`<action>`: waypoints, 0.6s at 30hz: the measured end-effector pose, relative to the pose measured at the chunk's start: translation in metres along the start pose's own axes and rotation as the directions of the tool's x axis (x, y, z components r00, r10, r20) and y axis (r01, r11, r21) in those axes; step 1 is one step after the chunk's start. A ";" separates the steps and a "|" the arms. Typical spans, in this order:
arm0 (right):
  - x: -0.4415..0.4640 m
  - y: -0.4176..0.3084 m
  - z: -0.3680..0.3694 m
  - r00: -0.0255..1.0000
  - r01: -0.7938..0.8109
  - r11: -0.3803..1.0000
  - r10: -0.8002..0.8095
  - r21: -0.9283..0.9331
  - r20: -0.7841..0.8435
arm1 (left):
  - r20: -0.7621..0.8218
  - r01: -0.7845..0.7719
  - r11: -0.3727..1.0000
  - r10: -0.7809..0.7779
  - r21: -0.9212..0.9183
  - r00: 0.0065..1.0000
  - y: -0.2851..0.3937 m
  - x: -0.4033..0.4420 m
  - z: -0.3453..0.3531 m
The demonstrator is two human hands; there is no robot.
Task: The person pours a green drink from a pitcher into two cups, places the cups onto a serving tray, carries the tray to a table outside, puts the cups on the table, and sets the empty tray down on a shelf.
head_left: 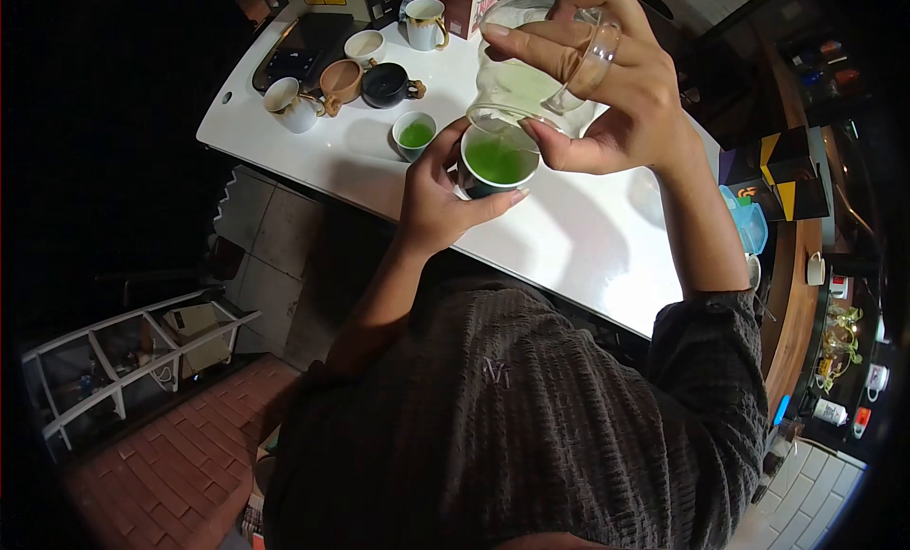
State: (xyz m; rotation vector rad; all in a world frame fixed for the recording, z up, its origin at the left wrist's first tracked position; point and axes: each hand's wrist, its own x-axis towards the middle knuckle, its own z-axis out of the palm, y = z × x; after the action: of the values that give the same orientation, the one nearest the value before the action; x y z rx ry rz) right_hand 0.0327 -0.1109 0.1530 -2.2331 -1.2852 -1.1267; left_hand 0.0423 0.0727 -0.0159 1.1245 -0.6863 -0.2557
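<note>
My left hand [441,198] is wrapped round a cup [498,162] with bright green liquid in it, near the table's front edge. Above it, my right hand [616,86] grips a clear glass pitcher [521,86] by its handle. Pale, whitish-green contents coat the pitcher, which is tilted with its rim at the cup's rim. Whether liquid is flowing between them cannot be made out. Just left of my left hand stands a smaller white cup [414,135], also holding green liquid.
On the white table [332,166], several mugs stand at the back left, including a black cup [386,85] and a brown cup [341,81]. Behind them are a dark tray [301,53] and a box [469,5]. A blue container [747,220] lies at the right.
</note>
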 end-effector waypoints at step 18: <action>-0.012 0.002 0.020 0.689 -0.691 0.678 0.723 0.252 -0.052 | -0.113 -0.022 0.998 0.029 0.066 0.993 0.019 -0.011 -0.024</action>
State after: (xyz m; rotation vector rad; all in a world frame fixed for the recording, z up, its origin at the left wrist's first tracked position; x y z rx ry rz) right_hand 0.0404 -0.1065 0.1310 -2.1131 -0.3468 -0.7700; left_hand 0.0461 0.1046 -0.0088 1.1820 -0.6107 -0.1471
